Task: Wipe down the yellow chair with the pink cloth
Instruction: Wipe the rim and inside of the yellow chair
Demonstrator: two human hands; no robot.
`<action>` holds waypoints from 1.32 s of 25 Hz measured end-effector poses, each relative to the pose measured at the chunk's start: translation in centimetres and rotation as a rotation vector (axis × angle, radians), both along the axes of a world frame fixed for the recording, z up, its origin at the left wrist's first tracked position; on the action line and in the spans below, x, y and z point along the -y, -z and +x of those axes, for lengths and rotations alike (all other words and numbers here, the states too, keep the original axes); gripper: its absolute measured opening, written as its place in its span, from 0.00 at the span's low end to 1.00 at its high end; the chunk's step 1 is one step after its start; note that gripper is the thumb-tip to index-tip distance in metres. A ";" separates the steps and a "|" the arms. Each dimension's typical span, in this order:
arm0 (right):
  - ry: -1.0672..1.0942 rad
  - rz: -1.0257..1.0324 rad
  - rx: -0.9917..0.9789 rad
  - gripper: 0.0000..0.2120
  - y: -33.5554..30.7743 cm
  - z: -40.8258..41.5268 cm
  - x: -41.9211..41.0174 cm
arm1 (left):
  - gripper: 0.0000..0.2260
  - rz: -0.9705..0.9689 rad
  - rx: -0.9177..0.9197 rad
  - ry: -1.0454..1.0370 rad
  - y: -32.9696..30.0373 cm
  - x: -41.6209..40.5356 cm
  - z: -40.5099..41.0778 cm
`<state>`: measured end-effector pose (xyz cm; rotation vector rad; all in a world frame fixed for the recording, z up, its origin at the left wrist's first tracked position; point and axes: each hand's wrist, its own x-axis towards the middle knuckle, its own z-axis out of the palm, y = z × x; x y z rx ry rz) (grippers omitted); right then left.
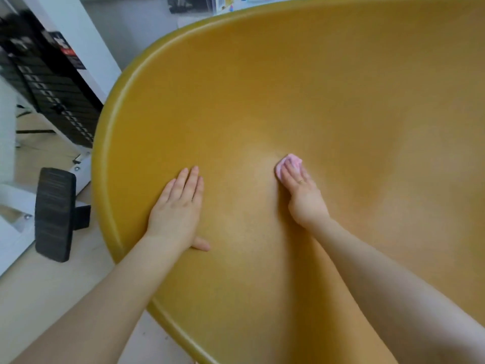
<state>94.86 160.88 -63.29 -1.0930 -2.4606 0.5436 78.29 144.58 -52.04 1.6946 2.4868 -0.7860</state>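
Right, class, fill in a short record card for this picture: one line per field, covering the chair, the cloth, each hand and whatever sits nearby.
chair: yellow chair, smooth moulded seat with a rounded rim
cloth: pink cloth, bunched small, pressed on the seat
right hand: right hand on top of the cloth, fingers over it, ring on one finger
left hand: left hand flat on the seat, palm down, holding nothing
nearby: black pad on a white frame, left of the chair

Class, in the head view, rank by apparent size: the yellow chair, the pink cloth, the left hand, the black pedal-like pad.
1. yellow chair
2. black pad
3. left hand, similar; nearness makes this unsure
4. pink cloth, partly covered
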 end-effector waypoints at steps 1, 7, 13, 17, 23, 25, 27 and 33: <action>0.115 0.012 0.013 0.33 0.0 0.4 -1.6 | 0.58 0.020 0.011 -0.008 0.1 0.2 -0.2; 0.065 0.015 -0.096 0.33 0.5 -5.8 3.5 | 0.61 0.047 0.021 0.011 1.0 -0.5 -0.7; -0.044 0.147 0.006 0.24 0.6 -4.2 1.1 | 0.63 0.007 0.013 0.084 0.7 -2.7 -1.4; 0.276 0.131 0.078 0.25 0.3 -4.0 -3.8 | 0.63 0.016 0.015 0.138 0.8 -2.5 -2.0; -0.165 -0.060 -0.052 0.31 -0.2 -6.9 8.8 | 0.47 0.043 0.094 0.123 0.0 -2.3 -1.6; -0.346 -0.098 -0.022 0.30 -0.1 -4.7 13.8 | 0.34 0.093 0.172 0.135 -0.4 -1.8 -1.1; -0.445 -0.047 0.039 0.27 0.4 -2.0 15.3 | 0.28 0.111 0.226 0.156 0.2 -1.3 0.2; 0.165 -0.102 0.369 0.27 1.1 10.3 4.2 | 0.33 -0.172 0.445 0.144 4.2 -0.3 5.4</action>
